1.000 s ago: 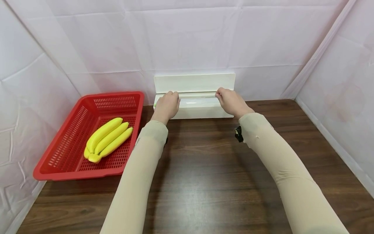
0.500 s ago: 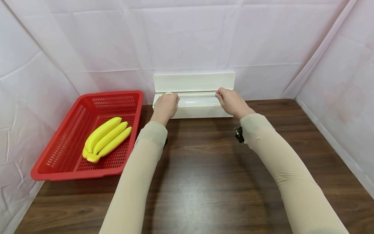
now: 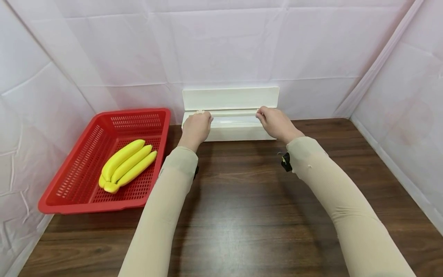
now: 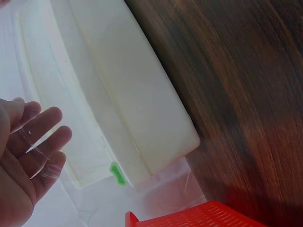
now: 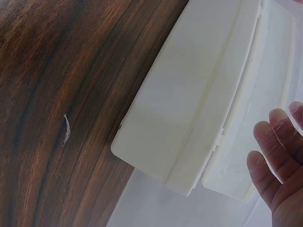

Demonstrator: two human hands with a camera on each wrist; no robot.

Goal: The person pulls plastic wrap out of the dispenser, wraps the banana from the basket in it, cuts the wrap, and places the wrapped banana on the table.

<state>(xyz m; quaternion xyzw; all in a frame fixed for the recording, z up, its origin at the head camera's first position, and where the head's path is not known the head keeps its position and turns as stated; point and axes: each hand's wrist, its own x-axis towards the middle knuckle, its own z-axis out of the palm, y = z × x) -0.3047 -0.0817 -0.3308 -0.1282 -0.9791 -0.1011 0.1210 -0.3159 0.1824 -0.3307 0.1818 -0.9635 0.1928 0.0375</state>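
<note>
A long white cling film dispenser (image 3: 238, 134) stands against the back wall, its lid (image 3: 231, 99) raised. My left hand (image 3: 195, 129) is over its left part, thumb and forefinger pinching clear cling film (image 4: 34, 147), which clings in creases to the other fingers in the left wrist view. Toward the right end, my right hand (image 3: 277, 122) pinches the film too; a shiny trace of it crosses the fingers in the right wrist view. Between the hands the film is nearly invisible. A green piece (image 4: 117, 173) shows at the dispenser's left end.
A red plastic basket (image 3: 48, 200) stands on the left with a bunch of yellow bananas (image 3: 128, 165) in it. Dark wood tabletop (image 3: 228, 215) stretches in front of the dispenser. White cloth walls (image 3: 221, 46) enclose the back and sides. A small clear scrap (image 5: 66, 131) lies on the wood.
Both hands have come slightly down and toward me from the dispenser's back edge, still pinching the film. The dispenser, basket and bananas stay in place.
</note>
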